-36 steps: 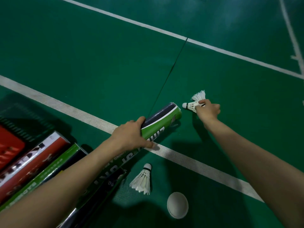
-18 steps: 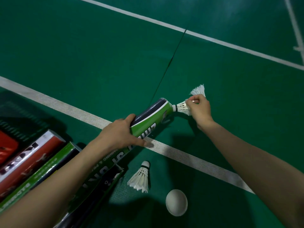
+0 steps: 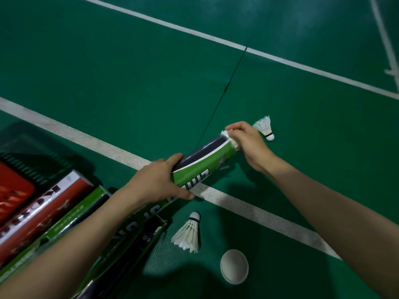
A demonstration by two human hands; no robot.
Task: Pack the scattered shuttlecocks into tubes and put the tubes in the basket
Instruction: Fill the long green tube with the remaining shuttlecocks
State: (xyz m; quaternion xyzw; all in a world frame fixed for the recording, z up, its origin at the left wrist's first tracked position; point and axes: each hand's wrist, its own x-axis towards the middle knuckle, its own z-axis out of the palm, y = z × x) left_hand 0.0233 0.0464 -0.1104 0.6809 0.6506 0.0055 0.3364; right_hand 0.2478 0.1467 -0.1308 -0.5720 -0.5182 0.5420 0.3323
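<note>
Red sits at the far left: a red case (image 3: pixel 13 190) at the picture's edge, then a red box (image 3: pixel 43 212) and a green box (image 3: pixel 71 221) side by side on the green floor (image 3: pixel 129 72). A dark box (image 3: pixel 138 244) lies partly under the left forearm.

The left hand (image 3: pixel 159 184) grips the middle of the green tube (image 3: pixel 205 167), fingers over the top and thumb on the near side. It holds the tube slanted over a white line (image 3: pixel 237 203), open mouth up and to the right.

Below the tube a near shuttlecock (image 3: pixel 187 234) lies on the floor, cork pointing away, with a round white cap (image 3: pixel 234 269) near it to the right.

At the tube's mouth the right hand (image 3: pixel 248 143) curls its fingers over a shuttlecock (image 3: pixel 225 133), of which only feather tips show at the rim. Just beyond that hand a far shuttlecock (image 3: pixel 264 127) lies on the floor, cork to the lower right.
</note>
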